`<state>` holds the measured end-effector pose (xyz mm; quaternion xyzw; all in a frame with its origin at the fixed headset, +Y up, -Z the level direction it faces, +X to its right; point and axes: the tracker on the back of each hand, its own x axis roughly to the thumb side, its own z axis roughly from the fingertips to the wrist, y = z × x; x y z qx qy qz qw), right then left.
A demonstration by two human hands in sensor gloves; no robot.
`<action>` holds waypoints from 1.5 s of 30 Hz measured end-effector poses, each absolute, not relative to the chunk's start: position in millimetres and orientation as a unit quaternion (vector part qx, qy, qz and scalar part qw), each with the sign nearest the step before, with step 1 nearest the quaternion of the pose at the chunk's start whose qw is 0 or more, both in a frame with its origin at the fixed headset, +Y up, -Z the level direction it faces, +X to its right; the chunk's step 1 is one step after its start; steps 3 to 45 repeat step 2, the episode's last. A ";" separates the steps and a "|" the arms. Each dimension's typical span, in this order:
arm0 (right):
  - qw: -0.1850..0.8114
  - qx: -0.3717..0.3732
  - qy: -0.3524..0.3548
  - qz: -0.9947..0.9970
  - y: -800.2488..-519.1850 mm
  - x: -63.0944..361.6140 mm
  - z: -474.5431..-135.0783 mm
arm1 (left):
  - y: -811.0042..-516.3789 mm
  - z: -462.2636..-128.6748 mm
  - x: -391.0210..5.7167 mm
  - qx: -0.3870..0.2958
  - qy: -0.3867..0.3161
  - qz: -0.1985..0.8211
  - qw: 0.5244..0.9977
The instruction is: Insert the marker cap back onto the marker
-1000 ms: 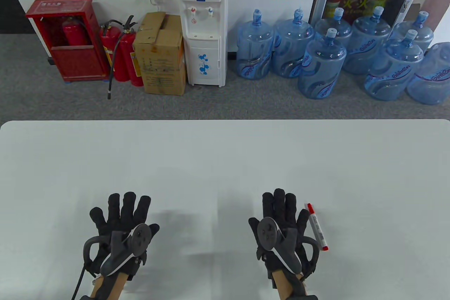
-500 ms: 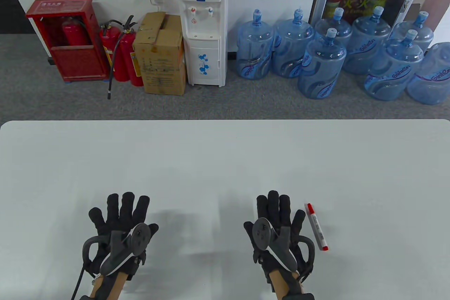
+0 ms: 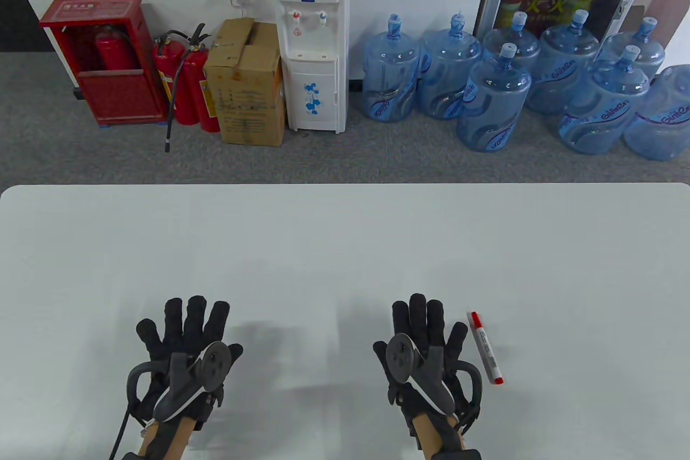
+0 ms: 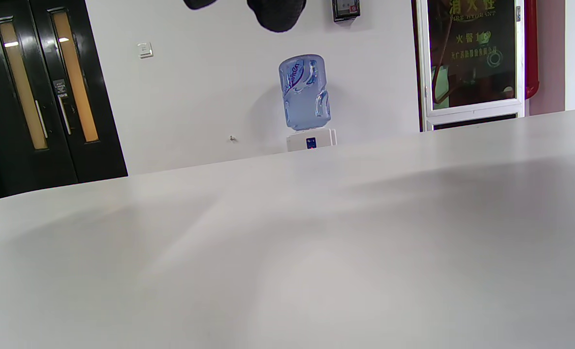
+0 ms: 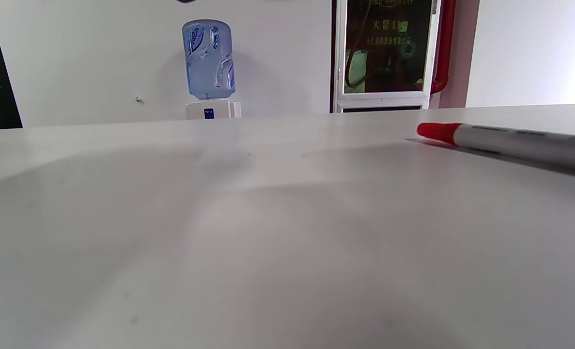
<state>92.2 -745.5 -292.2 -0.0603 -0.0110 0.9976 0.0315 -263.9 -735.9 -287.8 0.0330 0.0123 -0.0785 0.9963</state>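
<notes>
Marker [image 3: 485, 347]: lying on the white table [image 3: 345, 244], red cap [image 3: 475, 318] seated on its far end (a second red bit is showing at the near end), just right of the right hand and not touching it.
Right hand [image 3: 423, 344]: lying flat, palm down, fingers stretched forward, gripping nothing.
Left hand [image 3: 186, 344]: resting flat with fingers spread, well apart from the marker, holding nothing.
Background: water dispenser [image 3: 311, 39] standing against the wall.

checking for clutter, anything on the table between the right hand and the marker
Nothing: in the table view only a narrow strip of bare table separates the right hand from the marker, which lies capped and untouched beside it.
</notes>
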 end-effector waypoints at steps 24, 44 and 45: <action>0.032 -0.059 -0.009 0.998 -745.7 91.6 -292.4 | -736.0 -288.0 -263.8 0.033 0.012 -0.079 0.996; 0.032 -0.059 -0.009 0.998 -745.7 91.6 -292.4 | -736.0 -288.0 -263.8 0.033 0.012 -0.079 0.996; 0.032 -0.059 -0.009 0.998 -745.7 91.6 -292.4 | -736.0 -288.0 -263.8 0.033 0.012 -0.079 0.996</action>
